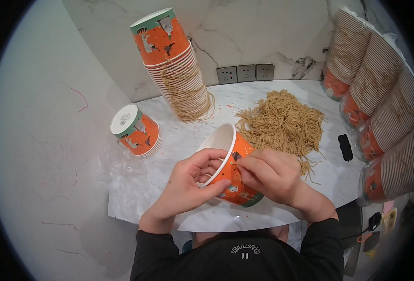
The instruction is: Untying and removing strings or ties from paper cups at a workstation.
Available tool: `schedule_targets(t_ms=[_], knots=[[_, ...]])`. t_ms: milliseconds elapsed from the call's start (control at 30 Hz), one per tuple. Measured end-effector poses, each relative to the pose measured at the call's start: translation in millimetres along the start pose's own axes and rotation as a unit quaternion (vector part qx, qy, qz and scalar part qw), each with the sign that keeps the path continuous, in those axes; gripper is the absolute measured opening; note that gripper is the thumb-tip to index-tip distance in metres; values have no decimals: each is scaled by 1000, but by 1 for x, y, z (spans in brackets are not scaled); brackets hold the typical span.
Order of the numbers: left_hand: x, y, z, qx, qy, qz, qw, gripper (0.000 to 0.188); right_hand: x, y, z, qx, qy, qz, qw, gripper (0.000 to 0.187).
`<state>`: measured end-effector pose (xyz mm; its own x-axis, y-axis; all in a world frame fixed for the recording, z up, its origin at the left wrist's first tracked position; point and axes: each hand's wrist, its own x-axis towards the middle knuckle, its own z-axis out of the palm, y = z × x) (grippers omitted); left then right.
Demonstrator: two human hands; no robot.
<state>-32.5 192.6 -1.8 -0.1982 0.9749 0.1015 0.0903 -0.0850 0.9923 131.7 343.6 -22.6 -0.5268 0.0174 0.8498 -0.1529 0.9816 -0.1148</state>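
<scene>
Threading, it seems, a thin strand through the side of a paper tub.
Fingers of the left hand (191, 173) curl inside the mouth of the orange tub (237, 188), thumb outside, clamping its white rim; those of the right hand (275, 177) are pinched together against the outer wall just below that rim, apparently on a thin pale strand (233, 162), though its far end is hidden. The tub lies tilted between both hands, over the desk (181, 138). The next move probably calls for steadying the rim while the strand is pushed or drawn through. Just beyond the tub, to its right, spreads a tan cord pile (284, 124); beyond it to the left rises a tall tub stack (181, 77) draped with cords; wrapped stacks (378, 89) stand well to its right.
</scene>
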Motion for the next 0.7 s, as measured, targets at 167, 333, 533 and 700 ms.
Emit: schedule_targets(t_ms=[167,333,533,700], knots=[[0,3,0,-1,-7,-8,1000,45,0,-3,1,-12,-15,6,1000,22],[12,-3,-15,-181,-51,-100,977,45,3,3,-1,17,-26,41,999,20],[22,-20,-13,-231,-65,-83,967,28,4,6,-2,62,-26,86,994,18],[18,-26,-4,-95,41,-49,993,20,0,7,0,85,-62,89,990,18]])
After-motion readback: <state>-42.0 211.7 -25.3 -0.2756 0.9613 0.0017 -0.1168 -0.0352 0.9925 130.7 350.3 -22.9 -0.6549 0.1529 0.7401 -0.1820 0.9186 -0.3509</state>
